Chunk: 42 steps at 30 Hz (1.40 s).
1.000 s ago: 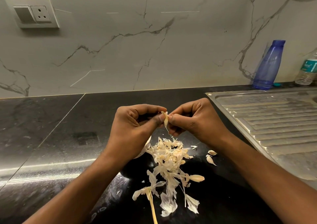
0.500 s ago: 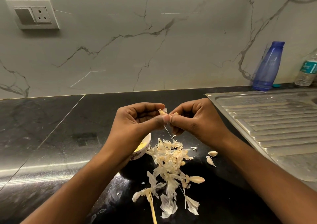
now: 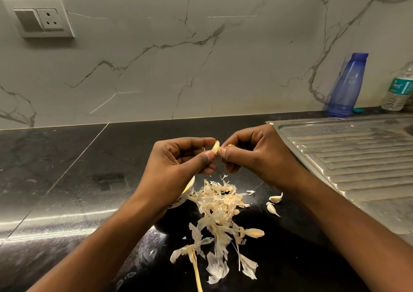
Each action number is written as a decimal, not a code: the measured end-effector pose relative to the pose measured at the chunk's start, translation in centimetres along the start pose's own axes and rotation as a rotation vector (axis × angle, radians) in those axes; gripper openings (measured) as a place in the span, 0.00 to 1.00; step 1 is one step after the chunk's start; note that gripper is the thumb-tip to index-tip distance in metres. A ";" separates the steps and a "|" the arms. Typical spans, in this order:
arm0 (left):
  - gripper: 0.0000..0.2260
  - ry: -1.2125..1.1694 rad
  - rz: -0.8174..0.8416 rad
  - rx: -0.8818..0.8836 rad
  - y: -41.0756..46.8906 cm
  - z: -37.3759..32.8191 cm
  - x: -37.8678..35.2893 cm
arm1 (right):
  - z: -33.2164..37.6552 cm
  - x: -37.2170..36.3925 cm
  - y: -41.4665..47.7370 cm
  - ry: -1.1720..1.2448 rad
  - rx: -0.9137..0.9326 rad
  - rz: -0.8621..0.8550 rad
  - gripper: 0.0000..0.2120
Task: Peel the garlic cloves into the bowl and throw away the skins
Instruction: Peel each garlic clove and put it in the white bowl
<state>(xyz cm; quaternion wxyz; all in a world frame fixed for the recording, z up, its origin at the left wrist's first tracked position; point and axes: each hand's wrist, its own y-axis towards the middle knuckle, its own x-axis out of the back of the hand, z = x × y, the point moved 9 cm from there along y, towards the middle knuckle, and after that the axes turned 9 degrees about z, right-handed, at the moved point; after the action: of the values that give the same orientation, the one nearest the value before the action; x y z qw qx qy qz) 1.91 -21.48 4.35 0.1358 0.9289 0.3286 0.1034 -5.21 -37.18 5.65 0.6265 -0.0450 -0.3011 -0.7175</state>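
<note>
My left hand (image 3: 178, 164) pinches a pale garlic clove (image 3: 215, 146) between thumb and forefinger above the black counter. My right hand (image 3: 257, 155) meets it from the right and pinches a scrap of skin (image 3: 230, 145) at the clove's end. Below the hands lies a heap of papery garlic skins (image 3: 218, 204) with a dry stem (image 3: 196, 271). A small white bowl (image 3: 186, 193) sits mostly hidden under my left wrist. Two unpeeled cloves (image 3: 273, 203) lie to the right of the heap, and another clove (image 3: 254, 233) rests at the heap's lower right.
A steel sink drainboard (image 3: 357, 157) borders the counter on the right. A blue bottle (image 3: 347, 86) and a clear water bottle (image 3: 399, 90) stand against the marble wall. A switch and socket plate (image 3: 40, 19) is on the wall, upper left.
The strip of skin that hung between my fingertips is gone from there. The clove now shows more bare between my left thumb and forefinger. Both hands stayed almost in place.
</note>
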 end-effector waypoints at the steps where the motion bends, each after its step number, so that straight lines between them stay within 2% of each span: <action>1: 0.15 -0.004 0.011 0.009 0.0 0.1 -0.1 | 0.0 0.1 0.0 0.003 0.000 0.001 0.04; 8: 0.17 -0.037 0.071 0.039 -0.1 0.1 -0.7 | 0.3 -0.1 0.0 -0.020 0.002 0.078 0.04; 12: 0.14 -0.020 0.040 0.011 -0.1 0.2 -0.3 | 0.2 -0.1 0.1 -0.028 -0.005 0.087 0.04; 20: 0.15 -0.013 -0.033 -0.033 -0.1 -0.3 0.3 | -0.7 1.0 -0.1 -0.029 -0.121 0.099 0.05; 27: 0.14 -0.022 -0.042 -0.029 0.0 -0.4 0.5 | -1.0 3.3 -0.2 -0.088 -0.141 -0.091 0.05; 30: 0.14 0.007 -0.047 -0.030 0.0 -0.4 0.5 | -0.9 2.2 -0.2 0.037 -0.176 0.034 0.03; 33: 0.13 0.024 -0.039 -0.036 0.0 -0.5 0.4 | -1.0 0.8 -0.4 0.157 -0.205 0.137 0.07; 42: 0.14 0.054 -0.003 -0.018 0.1 0.1 0.0 | -1.0 0.1 -0.2 0.147 -0.200 0.117 0.08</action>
<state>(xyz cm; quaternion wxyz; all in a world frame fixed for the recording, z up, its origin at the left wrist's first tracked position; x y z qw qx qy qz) 1.97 -21.56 4.31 0.1352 0.9241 0.3324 0.1313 -5.14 -37.70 4.78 0.6802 -0.0722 -0.1783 -0.7073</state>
